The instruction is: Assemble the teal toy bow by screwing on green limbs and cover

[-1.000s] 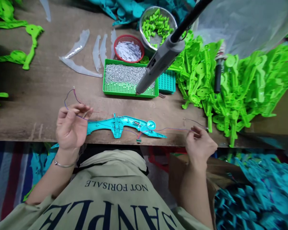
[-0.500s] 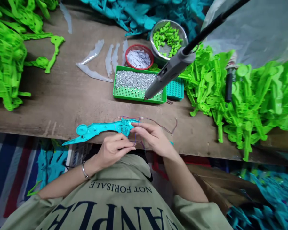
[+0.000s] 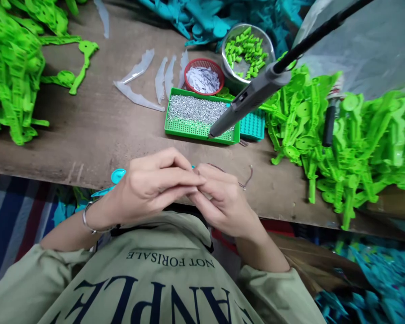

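My left hand (image 3: 164, 182) and my right hand (image 3: 222, 193) meet at the fingertips over the table's near edge. Both are closed in a pinch, and whatever lies between the fingers is hidden. Behind and below them is a turquoise plastic part (image 3: 118, 175); only its round end and a bit of its tip show to the left. Thin dark wires (image 3: 247, 180) come out from behind my right hand and end on the table.
An electric screwdriver (image 3: 248, 101) hangs over a green tray (image 3: 202, 137) of small metal screws. Behind stand a red basket (image 3: 189, 85) of white strips and a metal bowl (image 3: 270, 45) of green pieces. Lime-green parts (image 3: 351, 135) are heaped on both sides. Translucent curved pieces (image 3: 140, 97) lie left of the tray.
My left hand has moved up and right, from beside the wires to my right hand's fingertips. It now covers most of the turquoise part. The view has shifted slightly.
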Demonstrator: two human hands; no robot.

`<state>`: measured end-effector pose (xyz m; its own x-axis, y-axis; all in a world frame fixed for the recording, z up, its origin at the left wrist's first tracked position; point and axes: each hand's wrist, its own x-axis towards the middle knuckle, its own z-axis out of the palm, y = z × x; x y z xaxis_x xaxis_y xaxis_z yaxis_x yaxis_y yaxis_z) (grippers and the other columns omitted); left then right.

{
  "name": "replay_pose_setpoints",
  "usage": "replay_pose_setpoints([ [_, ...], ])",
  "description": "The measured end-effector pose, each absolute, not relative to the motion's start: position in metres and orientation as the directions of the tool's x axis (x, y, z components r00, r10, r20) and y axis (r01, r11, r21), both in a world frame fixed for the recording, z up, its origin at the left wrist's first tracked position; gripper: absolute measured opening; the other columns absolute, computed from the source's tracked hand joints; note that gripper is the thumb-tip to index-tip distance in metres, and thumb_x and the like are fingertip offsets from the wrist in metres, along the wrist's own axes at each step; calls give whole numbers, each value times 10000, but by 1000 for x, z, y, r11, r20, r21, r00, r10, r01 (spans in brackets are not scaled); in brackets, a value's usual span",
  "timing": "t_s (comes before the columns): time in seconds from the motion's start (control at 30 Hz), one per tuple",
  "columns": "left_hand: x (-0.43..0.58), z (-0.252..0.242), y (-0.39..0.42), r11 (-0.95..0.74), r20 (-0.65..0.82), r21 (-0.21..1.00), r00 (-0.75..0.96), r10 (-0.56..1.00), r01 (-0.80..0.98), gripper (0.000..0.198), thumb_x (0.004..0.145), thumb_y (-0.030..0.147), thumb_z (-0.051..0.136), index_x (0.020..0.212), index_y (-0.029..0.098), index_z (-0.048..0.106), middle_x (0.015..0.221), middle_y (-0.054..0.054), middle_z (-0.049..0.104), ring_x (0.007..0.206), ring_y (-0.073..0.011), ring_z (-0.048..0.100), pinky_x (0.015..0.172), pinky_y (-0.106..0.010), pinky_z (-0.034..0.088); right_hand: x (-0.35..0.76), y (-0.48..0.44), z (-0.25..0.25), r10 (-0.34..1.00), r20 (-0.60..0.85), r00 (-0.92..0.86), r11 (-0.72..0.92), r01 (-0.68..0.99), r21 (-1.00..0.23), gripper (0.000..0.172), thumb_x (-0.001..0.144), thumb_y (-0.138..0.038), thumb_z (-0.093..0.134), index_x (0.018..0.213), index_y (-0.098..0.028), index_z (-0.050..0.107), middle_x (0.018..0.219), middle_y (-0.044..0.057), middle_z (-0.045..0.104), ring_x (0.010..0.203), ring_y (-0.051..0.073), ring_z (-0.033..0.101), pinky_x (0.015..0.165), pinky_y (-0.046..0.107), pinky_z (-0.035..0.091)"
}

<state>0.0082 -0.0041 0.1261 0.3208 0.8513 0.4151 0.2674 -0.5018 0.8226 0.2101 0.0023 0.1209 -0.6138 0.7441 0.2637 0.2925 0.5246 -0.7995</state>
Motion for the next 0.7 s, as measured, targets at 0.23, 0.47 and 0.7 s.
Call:
replay_pose_setpoints([
  [0.23, 17, 134, -1, -322, 285, 928, 202, 937, 187, 50, 821, 223, 796, 835, 270, 800, 797, -9, 758, 732, -178, 714, 708, -311, 596, 209, 37, 105, 675, 103, -731, 203, 49, -978, 423, 825, -460, 761, 1157, -215, 670, 1124, 59, 697, 1066, 200, 649, 938, 360, 536],
  [0.47, 4, 106, 3, -276, 297, 903, -12, 955, 328, 91, 844, 285, 784, 911, 223, 775, 833, -3, 766, 717, -147, 704, 653, -258, 593, 215, 30, 88, 768, -189, -612, -140, 128, -982, 344, 930, -380, 647, 1210, -180, 639, 828, -5, 700, 652, 97, 622, 609, 226, 508],
  [0.7, 5, 34, -16, -153, 122, 915, 105, 987, 373, 47, 850, 244, 750, 862, 201, 762, 785, -23, 750, 692, -138, 684, 623, -238, 538, 237, 18, 64, 810, -224, -543, 151, 561, -814, 201, 949, -257, 596, 1004, -208, 783, 910, 36, 796, 801, 151, 701, 752, 283, 506],
])
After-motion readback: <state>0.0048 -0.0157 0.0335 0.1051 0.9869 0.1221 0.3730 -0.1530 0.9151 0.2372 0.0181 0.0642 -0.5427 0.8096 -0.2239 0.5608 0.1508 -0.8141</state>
